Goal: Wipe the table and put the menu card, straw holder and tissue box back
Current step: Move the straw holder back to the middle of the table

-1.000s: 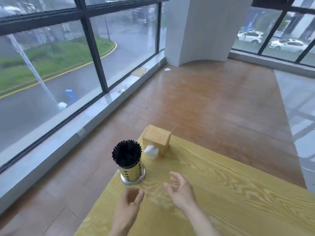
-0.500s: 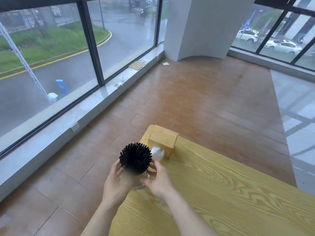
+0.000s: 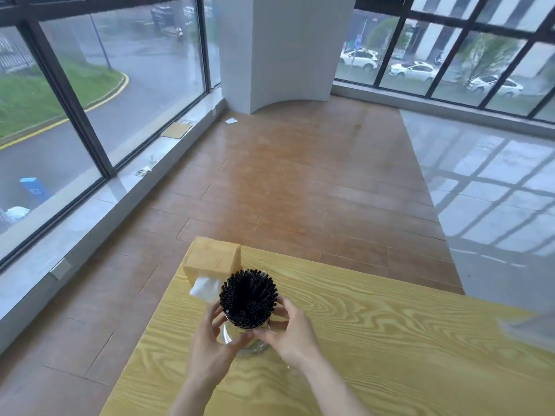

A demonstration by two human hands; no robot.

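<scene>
Along the left side runs a wall of dark-framed windows [image 3: 99, 94] above a pale sill, and a brown wooden floor [image 3: 300, 175] spreads out beyond the table. At the far left corner of the yellow wood-grain table [image 3: 390, 340] stands the wooden tissue box [image 3: 211, 259], with a white tissue [image 3: 205, 289] sticking out of its near face. Just to the right of the tissue and a little nearer, the straw holder [image 3: 247, 340] sits packed with upright black straws [image 3: 248, 298]; it is just beside the box, and whether they touch cannot be told. The left hand [image 3: 210, 346] curls around the holder's left side, fingers partly closed against it. The right hand [image 3: 289, 334] wraps the right side in the same way, and the two thumbs nearly meet on the near side. The holder's base is blurred, so whether it rests on the table is unclear. At the far right lies a glossy grey floor [image 3: 495, 190].
</scene>
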